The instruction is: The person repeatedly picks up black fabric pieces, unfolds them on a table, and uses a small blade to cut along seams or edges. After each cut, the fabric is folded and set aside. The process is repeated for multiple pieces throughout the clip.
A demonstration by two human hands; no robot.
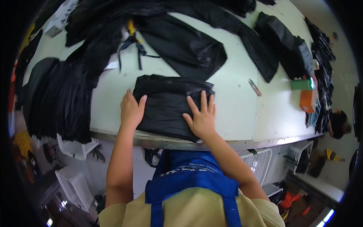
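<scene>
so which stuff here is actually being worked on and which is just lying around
In hand: folded black fabric piece, pressed flat by left hand and right hand.

Lying about: black fabric pile, scissors, green roll, orange box.

Black folded cloth (166, 106), pale green table (234, 102), blue apron (189, 174).

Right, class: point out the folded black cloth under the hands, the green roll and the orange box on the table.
folded black cloth (166, 104), head view: its bare middle, between the two hands.
green roll (301, 84), head view: the middle of its side.
orange box (308, 100), head view: its orange top face.
</scene>
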